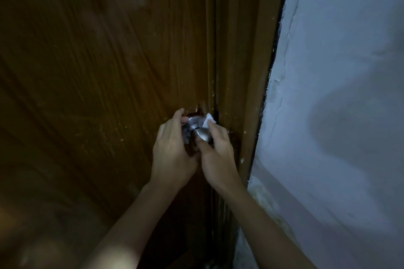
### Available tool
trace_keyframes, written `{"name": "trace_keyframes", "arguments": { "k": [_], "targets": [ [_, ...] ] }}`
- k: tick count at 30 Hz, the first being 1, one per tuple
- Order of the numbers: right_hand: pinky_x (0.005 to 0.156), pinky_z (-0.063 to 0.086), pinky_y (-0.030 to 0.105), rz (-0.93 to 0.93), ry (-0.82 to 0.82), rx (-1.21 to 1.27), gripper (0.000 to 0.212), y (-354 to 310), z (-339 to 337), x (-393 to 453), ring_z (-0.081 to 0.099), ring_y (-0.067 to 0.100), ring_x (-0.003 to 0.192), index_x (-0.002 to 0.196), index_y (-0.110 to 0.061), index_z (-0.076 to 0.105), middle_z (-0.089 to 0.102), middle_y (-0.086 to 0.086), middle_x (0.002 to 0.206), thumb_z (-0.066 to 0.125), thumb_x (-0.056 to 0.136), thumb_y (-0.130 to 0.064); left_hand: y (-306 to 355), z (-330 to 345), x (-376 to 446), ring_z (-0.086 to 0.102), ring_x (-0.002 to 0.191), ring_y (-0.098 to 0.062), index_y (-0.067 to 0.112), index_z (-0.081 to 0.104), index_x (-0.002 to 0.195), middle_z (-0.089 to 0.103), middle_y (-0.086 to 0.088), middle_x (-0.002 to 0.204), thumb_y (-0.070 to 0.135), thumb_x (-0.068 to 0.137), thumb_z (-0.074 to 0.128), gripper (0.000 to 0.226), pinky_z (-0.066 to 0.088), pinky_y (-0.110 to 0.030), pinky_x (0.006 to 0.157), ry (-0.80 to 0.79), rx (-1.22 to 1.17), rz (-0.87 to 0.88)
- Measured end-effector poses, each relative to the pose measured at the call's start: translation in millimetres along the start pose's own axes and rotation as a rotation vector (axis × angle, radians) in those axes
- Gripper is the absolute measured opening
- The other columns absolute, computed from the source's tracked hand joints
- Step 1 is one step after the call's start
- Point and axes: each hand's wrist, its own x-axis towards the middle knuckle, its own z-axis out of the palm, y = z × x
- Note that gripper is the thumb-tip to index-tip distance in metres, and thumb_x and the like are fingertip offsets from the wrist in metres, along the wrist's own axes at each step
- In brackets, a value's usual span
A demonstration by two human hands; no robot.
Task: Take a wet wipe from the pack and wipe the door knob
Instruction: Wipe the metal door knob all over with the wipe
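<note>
Fingers of my right hand [218, 150] press the wet wipe [208, 120] at the door knob's [202, 134] 1 o'clock, left hand [172, 148] fingers curled around its 9 o'clock side.

It is dim in here, the whole scene underexposed and a little grainy. The brown door [98, 71] sinks into near black toward its upper left and lower left corners. The pale wall [338, 49] on the right catches the most light, a cool bluish cast, with a soft dark shadow lying across its middle right. A warm bright patch falls on the near forearm [118, 253] at the bottom. The metal door knob [202, 134] gives off a faint sheen, no hard glare. Wood grain looks smeared and soft. The door frame [258, 71] leans and bows, bent by the wide lens.
</note>
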Motion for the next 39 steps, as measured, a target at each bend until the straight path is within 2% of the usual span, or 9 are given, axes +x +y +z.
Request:
{"name": "trace_keyframes", "arguments": {
  "k": [3,7,12,15,18,25,31,34,39],
  "targets": [
    [0.109,0.034,0.041,0.090,-0.031,0.026,0.047,-6.5,-4.7,3.3,0.039,0.015,0.125,0.138,-0.016,0.037,0.039,-0.001,0.138,0.047,0.092,-0.019,-0.4,-0.1,0.7,0.043,0.120,-0.019,0.011,0.030,0.139,0.052,-0.004,0.129,0.021,0.068,0.076,0.085,0.032,-0.021,0.089,-0.007,0.029,0.011],
    [0.108,0.033,0.034,0.034,-0.043,-0.059,0.048,-6.6,-6.5,-0.5,0.038,0.011,0.126,0.138,-0.017,0.036,0.040,-0.004,0.139,0.049,0.092,-0.020,-0.9,0.5,1.4,0.043,0.121,-0.019,0.010,0.031,0.139,0.052,-0.005,0.129,0.021,0.069,0.075,0.083,0.032,-0.021,0.089,-0.008,0.043,0.020],
    [0.092,0.046,0.034,0.418,-0.205,0.442,0.028,-8.0,-19.0,3.6,0.061,0.019,0.098,0.112,-0.012,0.058,0.065,0.008,0.107,0.056,0.084,-0.011,-2.3,0.4,0.5,0.045,0.119,-0.019,0.011,0.033,0.137,0.054,-0.004,0.126,0.025,0.068,0.075,0.082,0.031,-0.022,0.089,0.005,0.062,0.034],
    [0.102,0.041,0.036,0.214,-0.108,0.288,0.041,-2.0,-12.8,2.3,0.054,0.015,0.112,0.124,-0.017,0.055,0.057,0.001,0.123,0.058,0.083,-0.012,-2.5,0.9,0.3,0.044,0.119,-0.019,0.011,0.034,0.137,0.054,-0.004,0.126,0.021,0.068,0.076,0.082,0.031,-0.022,0.089,0.007,0.051,0.029],
    [0.103,0.036,0.025,0.092,-0.032,0.225,0.050,-0.1,-6.6,0.0,0.041,0.006,0.122,0.135,-0.018,0.043,0.041,-0.009,0.133,0.056,0.087,-0.008,-3.1,2.0,0.6,0.044,0.119,-0.019,0.010,0.034,0.137,0.054,-0.005,0.127,0.020,0.068,0.075,0.081,0.032,-0.022,0.088,0.010,0.044,0.031],
    [0.105,0.039,0.037,0.273,-0.096,0.416,0.060,0.1,-10.2,9.1,0.050,0.018,0.118,0.136,-0.016,0.042,0.051,0.006,0.133,0.057,0.079,-0.002,-4.3,2.4,0.9,0.046,0.119,-0.020,0.010,0.034,0.137,0.055,-0.005,0.126,0.024,0.067,0.076,0.082,0.034,-0.024,0.090,0.013,0.053,0.037],
    [0.101,0.044,0.042,0.320,-0.192,0.432,0.032,-8.0,-21.5,13.7,0.060,0.023,0.108,0.105,-0.015,0.064,0.065,0.012,0.115,0.054,0.079,0.001,-3.5,0.6,0.8,0.045,0.120,-0.020,0.012,0.034,0.136,0.054,-0.005,0.127,0.029,0.068,0.075,0.082,0.038,-0.029,0.094,0.011,0.054,0.044],
    [0.105,0.039,0.042,0.376,-0.232,0.447,0.049,-6.6,-24.5,16.2,0.053,0.023,0.117,0.126,-0.009,0.052,0.053,0.011,0.133,0.057,0.077,-0.003,-3.9,0.1,0.7,0.046,0.118,-0.020,0.012,0.035,0.136,0.055,-0.005,0.126,0.030,0.067,0.076,0.081,0.037,-0.027,0.092,0.016,0.061,0.053],
    [0.104,0.041,0.038,0.447,-0.246,0.478,0.047,-4.3,-33.0,19.6,0.055,0.023,0.113,0.127,-0.006,0.049,0.057,0.014,0.124,0.056,0.081,-0.001,-2.4,0.0,1.0,0.044,0.120,-0.018,0.014,0.034,0.136,0.053,-0.004,0.128,0.035,0.067,0.076,0.084,0.035,-0.027,0.095,0.016,0.072,0.042]
  ]
}}
